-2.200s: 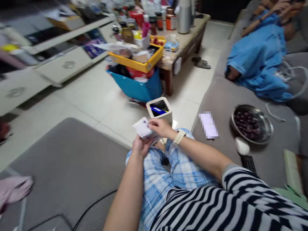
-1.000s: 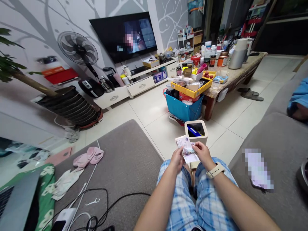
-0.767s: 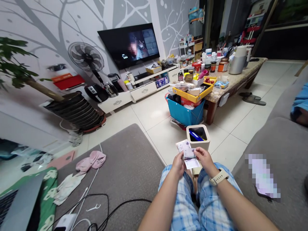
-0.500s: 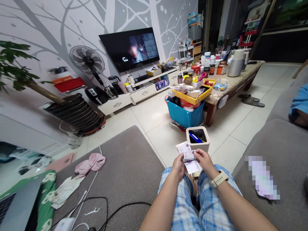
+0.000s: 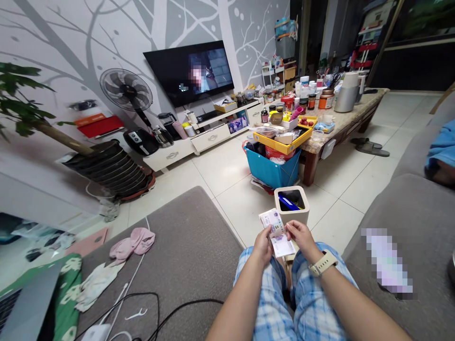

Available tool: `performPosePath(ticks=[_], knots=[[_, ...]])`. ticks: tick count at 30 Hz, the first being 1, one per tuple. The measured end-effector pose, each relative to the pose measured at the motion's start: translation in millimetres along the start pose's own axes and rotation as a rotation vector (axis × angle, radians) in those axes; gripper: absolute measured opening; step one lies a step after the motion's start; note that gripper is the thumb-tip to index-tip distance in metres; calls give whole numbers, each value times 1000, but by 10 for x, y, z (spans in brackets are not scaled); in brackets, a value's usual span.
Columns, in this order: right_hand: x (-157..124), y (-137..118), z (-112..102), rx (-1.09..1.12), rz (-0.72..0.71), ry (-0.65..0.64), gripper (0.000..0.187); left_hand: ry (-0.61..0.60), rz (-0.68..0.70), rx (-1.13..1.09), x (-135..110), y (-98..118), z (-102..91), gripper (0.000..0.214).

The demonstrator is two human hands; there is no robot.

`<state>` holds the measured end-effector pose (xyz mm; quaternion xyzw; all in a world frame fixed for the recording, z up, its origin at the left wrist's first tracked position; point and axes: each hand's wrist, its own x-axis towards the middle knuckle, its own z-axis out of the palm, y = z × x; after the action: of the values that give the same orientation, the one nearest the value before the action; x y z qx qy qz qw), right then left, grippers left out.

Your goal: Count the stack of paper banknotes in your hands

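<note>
I sit on a grey sofa (image 5: 185,246) with both hands raised over my knees. A small stack of purple banknotes (image 5: 276,232) is held between them. My left hand (image 5: 263,244) grips the stack from below, fingers curled round its left edge. My right hand (image 5: 298,237), with a pale watch on the wrist, pinches the stack's right side with thumb and fingers. The top note sticks up to the left, showing a 5. A small white bin (image 5: 291,204) stands on the floor just beyond the notes.
A blue crate under a yellow tray (image 5: 275,158) stands beside a cluttered low table (image 5: 341,121). Pink cloth (image 5: 133,239), cables and a laptop (image 5: 24,303) lie on the sofa to my left. A blurred flat item (image 5: 387,260) lies to my right. TV, fan and plant line the wall.
My view rose from the lap and sofa to the room, then settled. My hands stay on the banknotes, and the top note has shifted up and left.
</note>
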<state>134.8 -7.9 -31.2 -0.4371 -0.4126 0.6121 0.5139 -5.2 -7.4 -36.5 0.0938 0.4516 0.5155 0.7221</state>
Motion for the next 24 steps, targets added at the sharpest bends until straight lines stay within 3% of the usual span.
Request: performPosePath(ticks=[8,24], knots=[[73,69,-26,-44,-42,183,45,15,20,51,-32,-12,-44,27],[60,6,-17,-88,-62,145,40,10,7,4,-56,-5,34,27]])
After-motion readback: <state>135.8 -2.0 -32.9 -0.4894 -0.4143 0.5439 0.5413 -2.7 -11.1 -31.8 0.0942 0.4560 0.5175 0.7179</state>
